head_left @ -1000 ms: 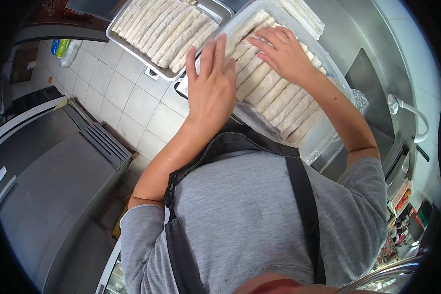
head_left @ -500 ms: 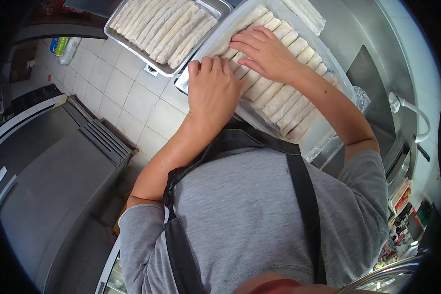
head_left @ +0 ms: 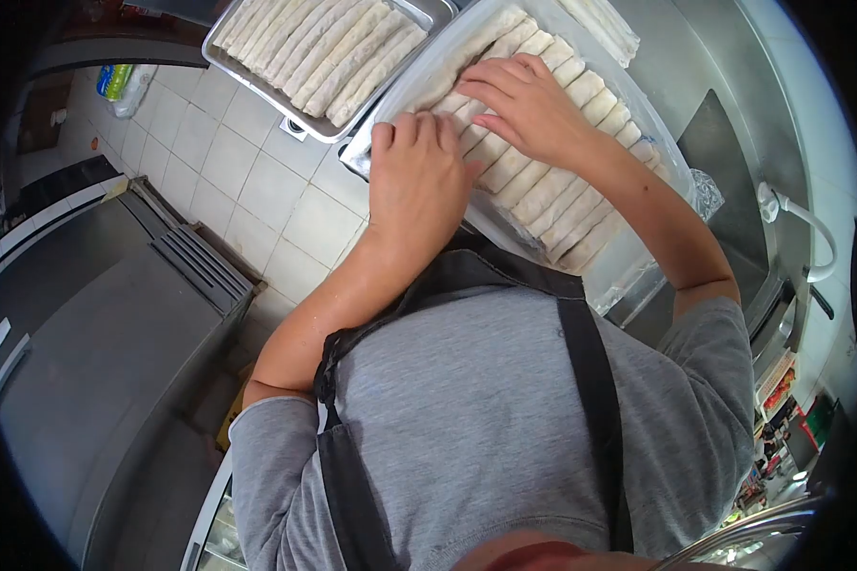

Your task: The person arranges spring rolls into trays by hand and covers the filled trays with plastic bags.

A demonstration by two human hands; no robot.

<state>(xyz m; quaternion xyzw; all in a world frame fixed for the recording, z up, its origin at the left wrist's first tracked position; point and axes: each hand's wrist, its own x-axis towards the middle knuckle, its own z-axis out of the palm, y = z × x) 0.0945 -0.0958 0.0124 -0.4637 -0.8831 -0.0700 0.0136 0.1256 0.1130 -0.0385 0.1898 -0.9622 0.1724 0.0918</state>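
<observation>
Many pale dough-wrapped rolls lie side by side in the plastic tub. Probably light, soft, easily dented or torn; I'd hold near both ends, low pressure. My right hand bends over them, my left hand curls at the tub's side; contact hidden, can't tell if either grips. Metal tray of similar rolls just beside.

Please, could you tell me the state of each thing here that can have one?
Plastic container: uncovered
Container rolls: lying side by side
Metal tray: uncovered
Tray rolls: lying side by side
Left hand: bent, at the container's edge
Right hand: palm down over the container rolls
Grey appliance: appears closed
</observation>
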